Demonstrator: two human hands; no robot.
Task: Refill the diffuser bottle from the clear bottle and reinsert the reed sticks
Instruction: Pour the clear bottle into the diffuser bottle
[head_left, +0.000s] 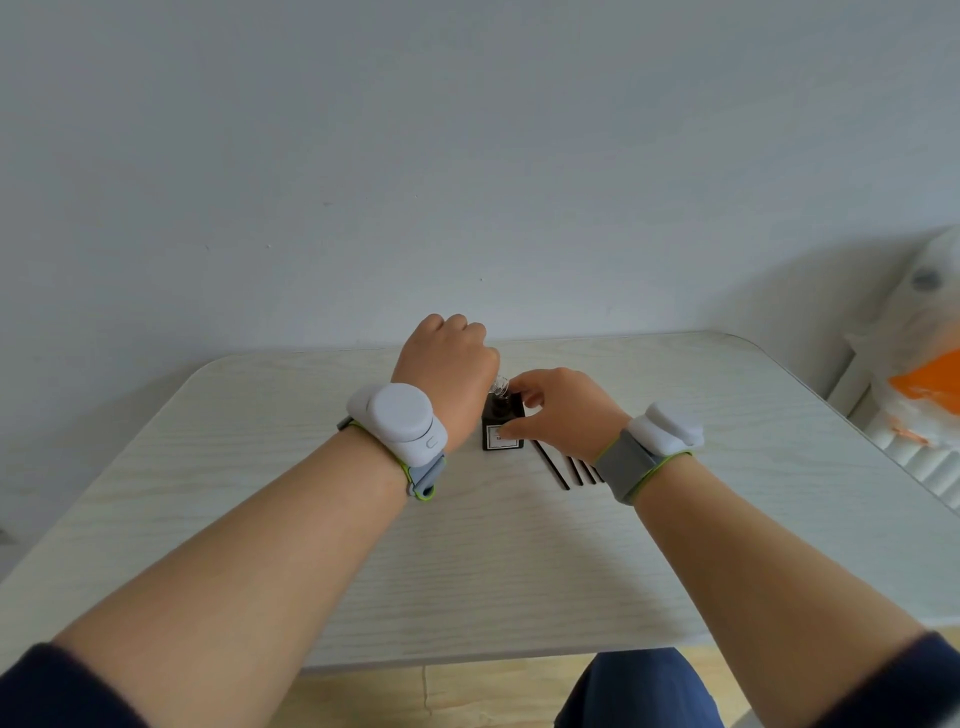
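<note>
A small black square diffuser bottle (500, 435) stands upright near the middle of the pale wooden table (260, 467). My left hand (449, 371) is fisted around the clear bottle (500, 385), of which only the glass neck shows, tipped down onto the diffuser's opening. My right hand (558, 410) grips the diffuser bottle from the right, thumb on its front and fingers at its top. Several black reed sticks (569, 470) lie flat on the table just right of the diffuser, partly hidden under my right wrist.
A white wall stands right behind the table's far edge. At the far right, beyond the table's edge, sits a white and orange plush toy (919, 374) on a white ribbed surface. Both wrists wear white trackers on grey straps.
</note>
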